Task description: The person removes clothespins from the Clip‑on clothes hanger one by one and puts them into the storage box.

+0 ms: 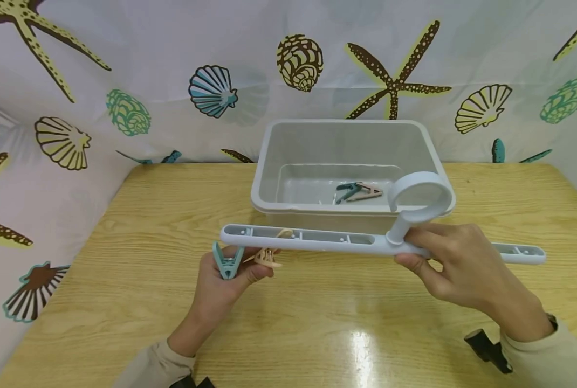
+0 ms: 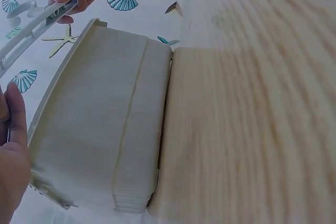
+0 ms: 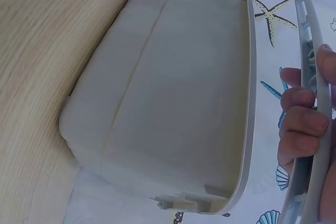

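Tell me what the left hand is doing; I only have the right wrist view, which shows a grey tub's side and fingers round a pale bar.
Observer: In the head view the left hand pinches a teal clothespin under the left end of the hanger bar.
Operator: Any other pins on the bar?
Observer: A beige clothespin hangs from it just beside the teal one.
Operator: Is the tub empty?
Observer: No. The tub holds a teal pin and a beige pin lying on its bottom.
Operator: Where does the right hand hold?
Observer: The right hand grips the bar right at the base of its ring hook.
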`<state>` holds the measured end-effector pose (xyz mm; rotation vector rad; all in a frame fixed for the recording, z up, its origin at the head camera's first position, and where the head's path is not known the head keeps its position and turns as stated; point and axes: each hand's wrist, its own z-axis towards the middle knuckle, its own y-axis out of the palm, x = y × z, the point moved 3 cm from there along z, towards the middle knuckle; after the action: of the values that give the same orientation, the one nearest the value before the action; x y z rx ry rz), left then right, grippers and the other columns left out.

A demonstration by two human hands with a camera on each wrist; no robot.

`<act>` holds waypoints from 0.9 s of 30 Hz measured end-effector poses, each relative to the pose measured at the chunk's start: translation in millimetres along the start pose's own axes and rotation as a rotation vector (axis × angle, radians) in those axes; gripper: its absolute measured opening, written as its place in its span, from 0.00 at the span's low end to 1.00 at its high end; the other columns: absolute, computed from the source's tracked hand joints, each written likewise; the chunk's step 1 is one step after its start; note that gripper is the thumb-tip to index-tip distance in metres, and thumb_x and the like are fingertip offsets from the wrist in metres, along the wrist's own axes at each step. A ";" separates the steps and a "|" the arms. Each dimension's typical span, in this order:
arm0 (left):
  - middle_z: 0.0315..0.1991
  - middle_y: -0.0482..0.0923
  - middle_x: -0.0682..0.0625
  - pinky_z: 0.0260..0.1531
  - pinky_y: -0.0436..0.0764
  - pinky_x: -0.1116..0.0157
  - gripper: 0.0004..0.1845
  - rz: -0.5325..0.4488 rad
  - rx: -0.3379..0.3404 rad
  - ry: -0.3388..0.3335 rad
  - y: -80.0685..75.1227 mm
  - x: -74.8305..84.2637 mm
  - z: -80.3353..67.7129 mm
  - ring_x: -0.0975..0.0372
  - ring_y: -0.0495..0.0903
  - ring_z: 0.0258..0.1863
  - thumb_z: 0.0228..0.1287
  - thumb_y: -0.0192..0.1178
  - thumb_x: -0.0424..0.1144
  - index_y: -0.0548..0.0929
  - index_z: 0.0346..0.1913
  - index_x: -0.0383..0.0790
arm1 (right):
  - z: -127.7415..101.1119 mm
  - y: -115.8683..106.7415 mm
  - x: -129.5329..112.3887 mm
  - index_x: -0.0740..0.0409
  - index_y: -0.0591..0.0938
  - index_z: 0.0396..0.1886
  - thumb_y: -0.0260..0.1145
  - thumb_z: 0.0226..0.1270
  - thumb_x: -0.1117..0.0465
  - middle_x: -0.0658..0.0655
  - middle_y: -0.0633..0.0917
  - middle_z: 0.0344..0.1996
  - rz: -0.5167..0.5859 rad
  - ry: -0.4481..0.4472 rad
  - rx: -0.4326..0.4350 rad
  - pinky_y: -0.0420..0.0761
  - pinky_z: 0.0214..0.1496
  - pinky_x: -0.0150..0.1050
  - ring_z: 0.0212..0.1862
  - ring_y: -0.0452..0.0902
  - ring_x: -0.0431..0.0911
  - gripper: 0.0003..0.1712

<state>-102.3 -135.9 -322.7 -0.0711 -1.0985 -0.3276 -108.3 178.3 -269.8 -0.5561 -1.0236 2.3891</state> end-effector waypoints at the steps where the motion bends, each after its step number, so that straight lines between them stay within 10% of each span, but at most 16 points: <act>1: 0.45 0.85 0.48 0.37 0.83 0.65 0.17 -0.016 -0.007 -0.009 0.3 -0.3 0.4 0.60 0.85 0.40 0.58 0.65 0.25 0.84 0.50 0.40 | 0.0 0.1 0.1 0.53 0.83 0.33 0.47 0.74 0.37 0.48 0.84 0.27 0.004 0.000 -0.002 0.61 0.17 0.26 0.19 0.63 0.32 0.30; 27: 0.46 0.84 0.47 0.37 0.83 0.62 0.15 -0.054 -0.111 -0.076 3.9 -7.6 -3.0 0.57 0.85 0.44 0.59 0.64 0.25 0.84 0.50 0.36 | 0.4 0.3 1.0 0.52 0.81 0.30 0.47 0.74 0.38 0.46 0.82 0.25 -0.021 -0.045 -0.002 0.59 0.16 0.26 0.18 0.59 0.30 0.28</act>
<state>-101.7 -131.1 -330.5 -0.1540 -1.1586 -0.4370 -109.3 178.4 -270.0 -0.4925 -1.0453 2.3925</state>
